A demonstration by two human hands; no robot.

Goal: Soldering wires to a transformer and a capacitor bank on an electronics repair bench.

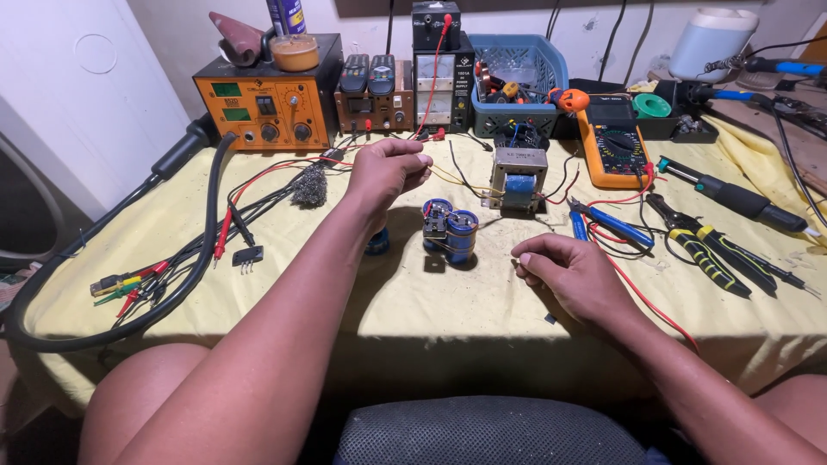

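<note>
Your left hand (385, 170) pinches a thin wire (457, 178) above the capacitor board (450, 230) mid-table, right hand (570, 271) curled shut on the cloth, nothing visible in it; I'd keep that wire taut and off the transformer (517, 176) leads.

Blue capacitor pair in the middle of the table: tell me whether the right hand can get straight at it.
Probably yes. The right hand rests on the yellow cloth just right of the blue capacitor pair, with only bare cloth between them. The left hand is raised behind it, not blocking.
</note>
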